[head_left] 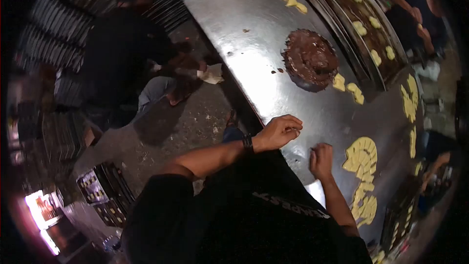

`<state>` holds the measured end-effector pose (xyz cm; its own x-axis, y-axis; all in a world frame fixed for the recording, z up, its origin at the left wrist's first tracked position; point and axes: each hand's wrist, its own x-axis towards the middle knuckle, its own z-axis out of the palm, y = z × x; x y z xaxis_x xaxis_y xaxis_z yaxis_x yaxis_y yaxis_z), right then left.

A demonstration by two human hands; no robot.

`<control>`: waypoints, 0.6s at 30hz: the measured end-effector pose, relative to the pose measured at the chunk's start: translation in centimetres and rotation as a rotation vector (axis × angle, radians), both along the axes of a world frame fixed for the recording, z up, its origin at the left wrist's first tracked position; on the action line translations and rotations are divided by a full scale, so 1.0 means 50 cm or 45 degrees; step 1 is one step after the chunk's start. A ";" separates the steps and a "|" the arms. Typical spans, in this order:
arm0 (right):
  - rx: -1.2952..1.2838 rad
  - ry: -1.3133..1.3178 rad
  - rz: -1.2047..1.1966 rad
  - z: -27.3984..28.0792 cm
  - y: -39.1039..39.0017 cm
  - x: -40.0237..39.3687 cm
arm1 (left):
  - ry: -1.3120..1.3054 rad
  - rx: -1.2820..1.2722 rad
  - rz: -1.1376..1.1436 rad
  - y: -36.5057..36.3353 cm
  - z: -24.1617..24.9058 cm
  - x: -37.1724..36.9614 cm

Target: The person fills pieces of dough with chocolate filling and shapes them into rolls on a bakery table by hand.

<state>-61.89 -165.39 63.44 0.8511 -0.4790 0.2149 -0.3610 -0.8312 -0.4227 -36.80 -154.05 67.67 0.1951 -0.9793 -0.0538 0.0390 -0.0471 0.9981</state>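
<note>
A black T-shirt (234, 234) was worn, with the left sleeve (168, 188) cut short and loose near the elbow. Across the chest, pale capital lettering (303, 206) was printed, broken by folds and too blurred to be read in full. Several thin, dark bracelets (248, 143) were stacked around the wrist of the left hand (278, 133). The right hand (321, 161) and its forearm were left bare. Beside the counter's (215, 14) long edge, blue trouser cloth (233, 135) could be glimpsed.

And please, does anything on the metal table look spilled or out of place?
Yes: small dark spots mark the metal table beside the bowl of brown paste. They look like drips, perhaps from it.
</note>
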 end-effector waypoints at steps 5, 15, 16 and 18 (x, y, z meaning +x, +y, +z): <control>-0.007 -0.025 -0.469 -0.015 -0.062 0.059 | 0.128 0.113 0.307 0.090 -0.016 -0.014; -0.145 -0.018 -0.525 -0.040 -0.056 -0.045 | 0.333 0.117 0.188 0.091 0.006 0.077; -0.159 -0.066 -0.653 -0.045 -0.057 -0.012 | 0.370 0.163 0.145 0.087 0.013 0.097; -0.191 -0.137 -0.895 -0.046 -0.053 0.043 | 0.426 0.203 0.063 0.095 0.014 0.124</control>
<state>-59.74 -168.05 61.14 0.3234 -0.8639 0.3862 -0.7940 -0.4697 -0.3859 -30.59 -149.31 68.37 0.1877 -0.9433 -0.2738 0.3678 -0.1909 0.9101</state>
